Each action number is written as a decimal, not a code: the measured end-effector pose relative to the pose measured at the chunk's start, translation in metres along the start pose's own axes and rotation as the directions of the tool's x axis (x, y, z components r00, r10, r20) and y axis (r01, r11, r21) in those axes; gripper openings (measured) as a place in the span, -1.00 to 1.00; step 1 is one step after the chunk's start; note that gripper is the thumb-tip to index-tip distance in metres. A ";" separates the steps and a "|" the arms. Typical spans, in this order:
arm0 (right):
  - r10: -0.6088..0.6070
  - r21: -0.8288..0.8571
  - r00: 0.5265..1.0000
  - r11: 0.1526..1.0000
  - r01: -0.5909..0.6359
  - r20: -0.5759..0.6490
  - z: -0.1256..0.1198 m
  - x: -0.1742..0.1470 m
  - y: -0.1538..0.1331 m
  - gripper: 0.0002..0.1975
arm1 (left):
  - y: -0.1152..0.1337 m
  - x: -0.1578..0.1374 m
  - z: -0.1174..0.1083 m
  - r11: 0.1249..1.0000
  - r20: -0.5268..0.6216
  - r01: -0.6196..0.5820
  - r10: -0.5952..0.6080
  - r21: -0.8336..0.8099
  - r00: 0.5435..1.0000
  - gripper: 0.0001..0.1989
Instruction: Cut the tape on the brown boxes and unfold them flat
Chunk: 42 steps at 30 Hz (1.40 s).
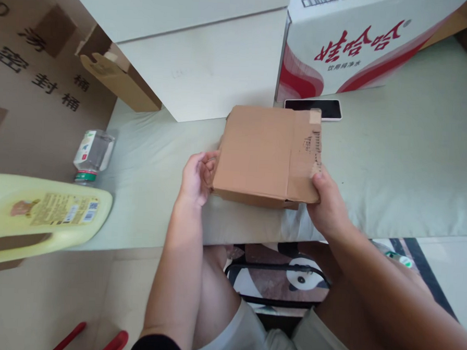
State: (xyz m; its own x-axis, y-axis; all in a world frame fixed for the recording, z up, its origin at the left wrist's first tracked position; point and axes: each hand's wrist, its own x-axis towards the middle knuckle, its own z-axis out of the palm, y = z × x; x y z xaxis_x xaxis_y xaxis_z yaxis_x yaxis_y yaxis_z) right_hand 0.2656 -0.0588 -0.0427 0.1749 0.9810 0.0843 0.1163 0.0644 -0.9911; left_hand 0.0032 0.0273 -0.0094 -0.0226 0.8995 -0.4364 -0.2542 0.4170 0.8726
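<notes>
A small brown cardboard box (254,150) lies on the pale green cloth-covered surface in front of me, one flap sticking out to the right with dark print and a torn patch on it. My right hand (328,201) grips the lower right corner of that flap, thumb on top and fingers hidden below. Against the box's left side rests my left hand (199,177), its fingers curled in at the edge and partly hidden behind it. Just behind the flap, a phone (333,109) with a dark screen lies partly covered.
Behind stand a white box (207,69) and a red-and-white water carton (349,55). On the left are a large printed carton (21,106), an open narrow cardboard box (121,80), a clear bottle (94,152) and a yellow jug (59,213). A panda-print bag (278,282) sits below.
</notes>
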 end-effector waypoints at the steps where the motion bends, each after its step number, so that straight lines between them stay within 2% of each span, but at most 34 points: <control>1: 0.016 0.050 1.000 0.999 -0.015 -0.019 0.001 0.001 -0.001 -0.59 | 0.001 0.000 -0.001 0.999 -0.001 -0.029 0.029 -0.018 1.000 -0.61; 4: 0.088 0.243 0.994 0.967 -0.072 -0.058 0.005 0.003 -0.006 -0.65 | 0.001 -0.002 -0.002 0.988 0.044 -0.129 0.134 -0.089 0.990 -0.58; 7: 0.164 0.304 0.982 0.944 -0.129 -0.092 0.009 0.005 -0.010 -0.65 | -0.001 -0.007 -0.001 0.958 0.098 -0.251 0.266 -0.138 0.959 -0.52; 9: 0.203 0.308 0.973 0.938 -0.161 -0.108 0.009 0.005 -0.011 -0.64 | -0.003 -0.011 0.001 0.951 0.133 -0.283 0.299 -0.128 0.945 -0.45; 15: 0.198 0.331 0.972 0.932 -0.145 -0.130 0.010 0.005 -0.008 -0.66 | -0.007 -0.018 0.002 0.966 0.279 -0.237 0.258 -0.105 0.925 -0.14; 18: 0.190 0.336 0.973 0.932 -0.136 -0.132 0.010 0.005 -0.008 -0.66 | -0.011 -0.016 -0.002 0.973 0.332 -0.227 0.225 -0.034 0.916 -0.05; 24: 0.162 0.236 0.980 0.963 -0.130 -0.119 0.005 0.004 0.002 -0.61 | -0.023 -0.012 -0.006 0.944 0.257 -0.287 0.240 0.164 0.936 -0.18; 29: 0.157 0.195 0.977 0.972 -0.128 -0.142 0.005 0.004 0.004 -0.62 | -0.024 -0.011 -0.008 0.939 0.286 -0.293 0.236 0.178 0.929 -0.22; 35: 0.311 0.315 0.939 0.915 -0.254 -0.149 0.007 0.001 0.001 -0.64 | -0.026 -0.010 -0.016 0.931 0.361 -0.239 0.131 0.275 0.923 -0.24; 38: 0.372 0.340 0.919 0.888 -0.311 -0.131 0.007 0.000 0.007 -0.63 | -0.024 -0.011 -0.011 0.924 0.340 -0.266 0.166 0.274 0.926 -0.21; 42: 0.376 0.296 0.917 0.898 -0.325 -0.135 0.005 -0.002 0.016 -0.60 | -0.020 -0.013 -0.002 0.916 0.313 -0.296 0.206 0.272 0.927 -0.10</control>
State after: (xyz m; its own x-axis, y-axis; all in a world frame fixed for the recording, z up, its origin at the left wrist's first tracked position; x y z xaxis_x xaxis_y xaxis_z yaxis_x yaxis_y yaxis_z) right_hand 0.2621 -0.0586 -0.0589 0.3361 0.8988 -0.2813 -0.2421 -0.2062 -0.9481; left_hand 0.0070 0.0073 -0.0216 0.2296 0.9607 -0.1560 0.0371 0.1516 0.9877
